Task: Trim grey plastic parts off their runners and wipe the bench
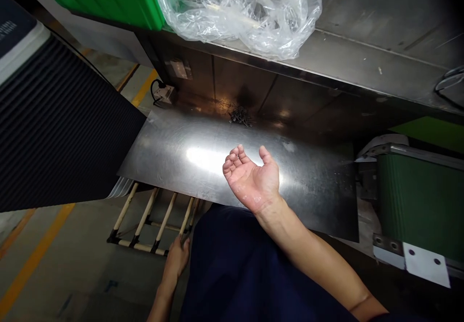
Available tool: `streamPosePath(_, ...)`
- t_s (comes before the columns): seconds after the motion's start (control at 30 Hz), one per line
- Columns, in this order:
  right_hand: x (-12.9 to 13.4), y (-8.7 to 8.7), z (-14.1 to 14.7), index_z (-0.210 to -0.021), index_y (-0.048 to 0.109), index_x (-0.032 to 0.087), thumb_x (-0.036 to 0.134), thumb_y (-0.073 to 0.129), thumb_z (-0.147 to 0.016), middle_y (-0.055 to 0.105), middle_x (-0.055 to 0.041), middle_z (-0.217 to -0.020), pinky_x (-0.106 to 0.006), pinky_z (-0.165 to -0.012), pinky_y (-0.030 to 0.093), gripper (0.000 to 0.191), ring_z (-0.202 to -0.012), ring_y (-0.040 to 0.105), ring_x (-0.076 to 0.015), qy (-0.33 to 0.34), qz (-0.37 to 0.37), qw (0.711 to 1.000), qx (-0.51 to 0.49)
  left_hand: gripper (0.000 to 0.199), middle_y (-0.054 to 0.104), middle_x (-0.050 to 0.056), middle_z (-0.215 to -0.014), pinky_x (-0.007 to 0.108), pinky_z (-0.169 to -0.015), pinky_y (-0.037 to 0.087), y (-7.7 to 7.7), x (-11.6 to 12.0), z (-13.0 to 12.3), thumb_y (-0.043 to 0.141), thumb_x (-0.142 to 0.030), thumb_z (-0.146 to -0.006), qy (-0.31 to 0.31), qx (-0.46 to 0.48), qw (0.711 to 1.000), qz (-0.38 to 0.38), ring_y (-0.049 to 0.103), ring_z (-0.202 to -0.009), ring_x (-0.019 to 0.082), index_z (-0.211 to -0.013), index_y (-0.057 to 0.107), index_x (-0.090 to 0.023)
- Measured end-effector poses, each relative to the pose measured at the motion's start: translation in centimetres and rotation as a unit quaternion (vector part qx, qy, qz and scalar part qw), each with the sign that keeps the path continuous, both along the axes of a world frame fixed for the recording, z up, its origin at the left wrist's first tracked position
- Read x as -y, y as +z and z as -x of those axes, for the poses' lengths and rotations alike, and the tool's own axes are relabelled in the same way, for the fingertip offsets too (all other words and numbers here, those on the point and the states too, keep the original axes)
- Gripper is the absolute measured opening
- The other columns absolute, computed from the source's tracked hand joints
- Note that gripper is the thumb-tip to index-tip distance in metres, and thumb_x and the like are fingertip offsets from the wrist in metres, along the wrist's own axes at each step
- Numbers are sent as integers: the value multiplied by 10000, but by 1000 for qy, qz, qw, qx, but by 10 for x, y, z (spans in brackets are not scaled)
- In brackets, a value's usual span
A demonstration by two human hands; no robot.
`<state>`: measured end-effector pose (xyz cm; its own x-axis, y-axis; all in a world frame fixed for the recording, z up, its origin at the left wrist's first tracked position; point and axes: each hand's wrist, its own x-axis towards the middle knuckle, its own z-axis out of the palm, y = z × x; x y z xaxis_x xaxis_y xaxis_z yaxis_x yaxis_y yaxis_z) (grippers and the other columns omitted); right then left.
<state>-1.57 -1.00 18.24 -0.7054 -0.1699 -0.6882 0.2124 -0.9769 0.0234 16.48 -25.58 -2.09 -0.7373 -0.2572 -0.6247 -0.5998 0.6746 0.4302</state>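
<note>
While the tabletop point(174, 143) gleams, the floor point(87, 244) lies dim; yellow lines point(41, 249) cross it.

Looking from a single head-worn camera, above and behind the right hand point(253, 179). Facing forward and steeply down onto the worktop point(170, 150) beneath that hand, tilting sideways and slanting the worktop's edges across the frame. Viewing hand and forearm point(319, 254) from close by. Reaching leftward and back to the left hand point(176, 256), beyond to the clear plastic bag point(250, 17), and rightward to the green belt point(416, 201).
</note>
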Motion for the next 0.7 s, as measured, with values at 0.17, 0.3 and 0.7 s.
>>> streamPosePath(0.17,-24,9,-12,-988,583,147,512,401,-961,624,-62,-824,-277,-639,566,409,-730,596,-151,13,23,999,-24,599,627,185,-1354,442,-1101,468,72,-55,52,501,-556,-934,40,-89,988,-118,616,-1246,295,-1367,525,-143)
streamPosePath(0.3,-46,17,-21,-951,586,154,521,403,-965,620,-51,-802,-271,-651,567,410,-723,594,-144,22,37,997,-57,759,660,197,-1300,468,-964,563,161,-136,73,497,-631,-942,103,-91,901,-412,716,-1057,274,-1502,304,-156)
streamPosePath(0.7,-86,7,-59,-898,597,146,500,410,-966,618,-42,-751,-259,-611,549,406,-665,571,-137,77,96,989,-82,382,703,129,-1281,417,-1118,480,205,-249,37,674,-418,-928,96,-44,826,-554,636,-1240,256,-1185,635,-138)
